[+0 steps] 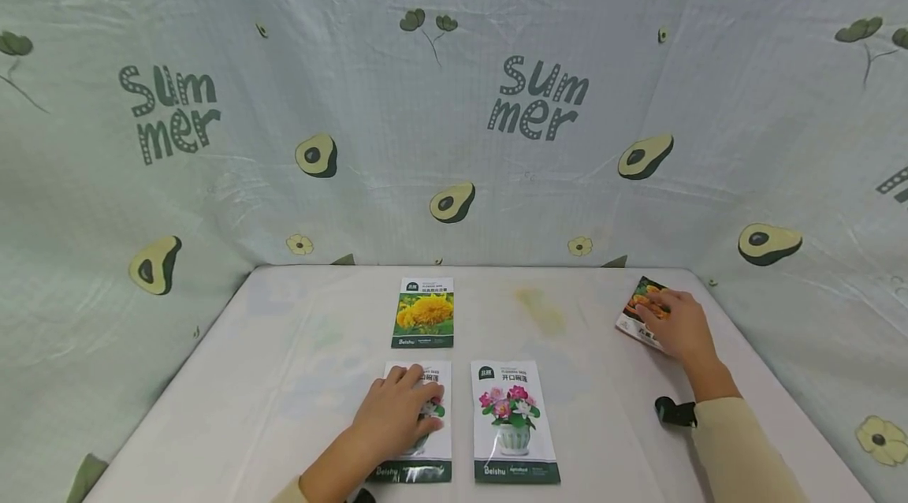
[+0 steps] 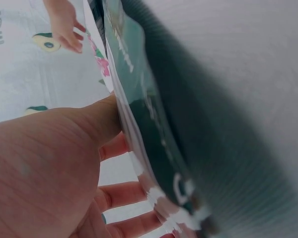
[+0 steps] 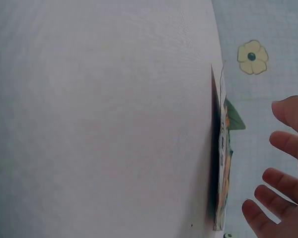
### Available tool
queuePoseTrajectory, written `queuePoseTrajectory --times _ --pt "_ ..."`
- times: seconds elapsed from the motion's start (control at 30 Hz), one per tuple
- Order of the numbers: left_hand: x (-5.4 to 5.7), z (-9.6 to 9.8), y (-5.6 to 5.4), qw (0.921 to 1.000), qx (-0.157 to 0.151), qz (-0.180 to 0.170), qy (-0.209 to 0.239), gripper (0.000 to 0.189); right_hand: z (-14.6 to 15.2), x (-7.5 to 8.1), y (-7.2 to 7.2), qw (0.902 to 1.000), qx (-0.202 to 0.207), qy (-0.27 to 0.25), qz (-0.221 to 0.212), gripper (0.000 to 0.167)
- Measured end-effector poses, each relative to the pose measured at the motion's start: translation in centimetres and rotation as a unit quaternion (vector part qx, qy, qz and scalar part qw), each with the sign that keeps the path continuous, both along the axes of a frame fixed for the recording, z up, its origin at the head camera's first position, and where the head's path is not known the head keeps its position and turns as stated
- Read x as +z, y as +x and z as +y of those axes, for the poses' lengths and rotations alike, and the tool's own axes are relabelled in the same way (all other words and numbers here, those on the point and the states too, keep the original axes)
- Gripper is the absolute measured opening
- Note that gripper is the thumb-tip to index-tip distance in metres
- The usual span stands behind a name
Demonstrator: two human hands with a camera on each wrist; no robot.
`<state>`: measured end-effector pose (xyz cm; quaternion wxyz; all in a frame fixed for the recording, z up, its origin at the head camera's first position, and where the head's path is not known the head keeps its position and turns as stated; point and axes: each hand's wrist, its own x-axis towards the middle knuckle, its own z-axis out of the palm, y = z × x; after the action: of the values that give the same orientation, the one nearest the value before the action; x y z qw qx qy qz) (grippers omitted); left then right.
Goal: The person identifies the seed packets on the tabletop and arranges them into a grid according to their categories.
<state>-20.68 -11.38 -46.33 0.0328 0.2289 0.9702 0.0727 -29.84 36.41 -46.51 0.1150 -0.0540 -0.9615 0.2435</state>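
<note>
left hand (image 1: 397,412), fingers kinda spread, touched a white seed packet (image 1: 429,449), orange-flower packet (image 1: 630,318) sat just under splayed right hand (image 1: 681,326)

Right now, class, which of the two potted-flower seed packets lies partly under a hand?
The left potted-flower seed packet: the left hand covers part of its front, while its twin lies uncovered.

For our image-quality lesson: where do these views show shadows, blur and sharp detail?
Head: yellow-flower packet fairly sharp; left wrist: broad shadow beside the near packet, its lettering blurred; right wrist: slim shadow along the orange-flower packet.
</note>
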Motion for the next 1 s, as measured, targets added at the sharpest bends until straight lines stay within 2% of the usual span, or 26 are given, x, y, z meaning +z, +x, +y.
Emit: queuePoseTrajectory --times 0.27,0.47,0.73,1.0 --pt "0.2 0.0 -0.1 1.0000 0.001 -0.007 0.002 0.047 0.4 0.2 -1.3 0.9979 -0.029 -0.002 -0.058 0.063" --pt "0.2 0.0 -0.1 0.9999 -0.001 -0.010 0.005 0.047 0.5 0.1 -2.1 0.9966 -0.035 0.003 -0.075 0.058" --pt "0.1 -0.1 0.0 0.9999 0.002 -0.014 0.007 0.047 0.6 0.1 -2.9 0.9916 -0.055 0.032 -0.113 0.061" --pt "-0.3 -0.1 -0.2 0.9999 0.001 -0.010 0.009 0.045 0.3 0.1 -3.6 0.9884 -0.055 0.073 -0.122 0.060"
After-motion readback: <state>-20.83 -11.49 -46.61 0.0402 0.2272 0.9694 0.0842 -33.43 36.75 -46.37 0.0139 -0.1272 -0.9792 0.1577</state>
